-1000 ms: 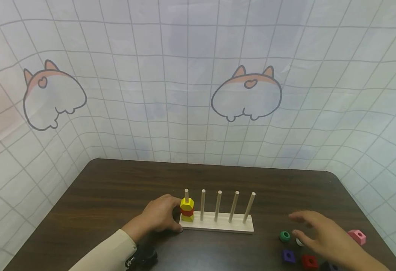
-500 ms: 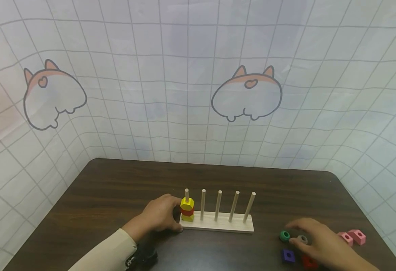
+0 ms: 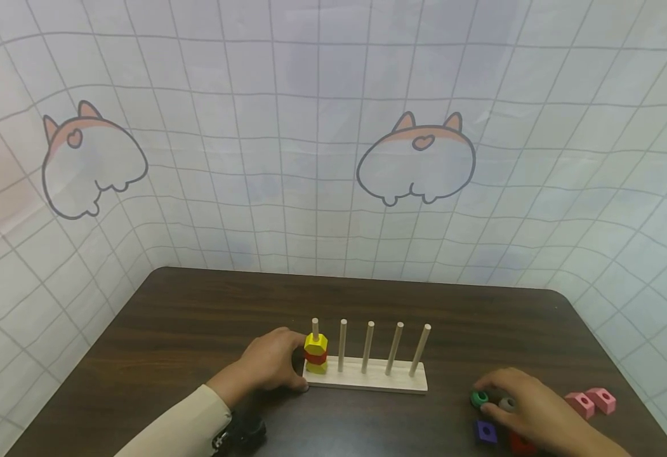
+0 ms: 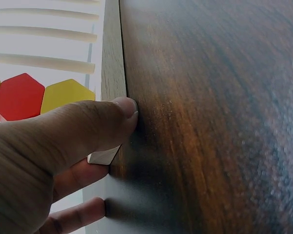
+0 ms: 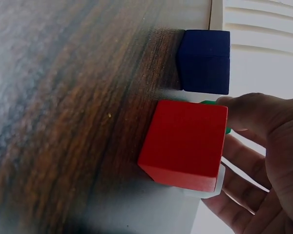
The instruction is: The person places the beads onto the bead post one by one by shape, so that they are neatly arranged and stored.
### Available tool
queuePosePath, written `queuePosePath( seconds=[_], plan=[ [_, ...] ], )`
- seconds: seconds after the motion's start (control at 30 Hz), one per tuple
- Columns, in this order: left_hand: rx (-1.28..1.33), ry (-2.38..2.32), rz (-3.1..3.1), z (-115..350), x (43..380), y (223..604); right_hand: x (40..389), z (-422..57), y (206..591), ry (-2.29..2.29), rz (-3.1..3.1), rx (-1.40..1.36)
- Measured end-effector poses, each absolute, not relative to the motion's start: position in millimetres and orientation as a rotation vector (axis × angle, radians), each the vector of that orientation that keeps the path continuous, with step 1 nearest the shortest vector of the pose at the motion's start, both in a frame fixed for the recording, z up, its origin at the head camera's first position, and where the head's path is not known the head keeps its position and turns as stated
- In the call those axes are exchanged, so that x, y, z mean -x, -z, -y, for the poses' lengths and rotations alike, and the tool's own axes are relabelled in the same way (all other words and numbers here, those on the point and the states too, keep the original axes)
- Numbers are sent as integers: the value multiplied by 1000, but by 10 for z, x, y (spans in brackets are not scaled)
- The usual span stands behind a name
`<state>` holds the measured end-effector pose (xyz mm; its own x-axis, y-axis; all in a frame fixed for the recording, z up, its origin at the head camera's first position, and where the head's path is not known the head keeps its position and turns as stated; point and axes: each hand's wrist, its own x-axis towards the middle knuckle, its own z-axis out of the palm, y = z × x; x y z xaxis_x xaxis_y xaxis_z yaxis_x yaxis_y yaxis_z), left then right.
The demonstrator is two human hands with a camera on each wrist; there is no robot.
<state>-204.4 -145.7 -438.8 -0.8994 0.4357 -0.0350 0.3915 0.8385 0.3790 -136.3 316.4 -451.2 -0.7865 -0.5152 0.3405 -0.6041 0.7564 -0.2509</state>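
Observation:
A pale wooden peg stand (image 3: 364,379) with several upright pegs stands on the table. Its leftmost peg carries a yellow bead (image 3: 315,344), a red bead (image 3: 316,358) and a second yellow bead at the bottom. My left hand (image 3: 273,360) grips the stand's left end, thumb (image 4: 122,109) on the front edge. At the right, my right hand (image 3: 530,403) pinches a green bead (image 3: 478,398) between thumb and index finger. In the right wrist view a red block (image 5: 185,144) hides most of that bead.
A grey-white bead (image 3: 507,404) lies under the right hand. A purple block (image 3: 486,432) sits in front of the green bead, and two pink blocks (image 3: 580,404) lie further right. A black object (image 3: 244,435) is near the left wrist. A patterned cloth (image 3: 287,158) surrounds the table.
My right hand has moved left and down to the green bead, and its fingers have closed around it. The pink blocks have come into fuller view. My left hand has stayed put.

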Motion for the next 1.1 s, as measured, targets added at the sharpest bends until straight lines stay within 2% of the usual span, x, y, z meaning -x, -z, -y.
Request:
queuePosePath(
  seconds=[0.63,1.1],
  plan=[
    [-639,-564,-2888,1444,2034,4345,1408,-3012,4327,-467,2831,-812],
    [-666,-558,-2891,1451,2026,4359,1480,-2737,3814,-548,2850,-767]
  ],
)
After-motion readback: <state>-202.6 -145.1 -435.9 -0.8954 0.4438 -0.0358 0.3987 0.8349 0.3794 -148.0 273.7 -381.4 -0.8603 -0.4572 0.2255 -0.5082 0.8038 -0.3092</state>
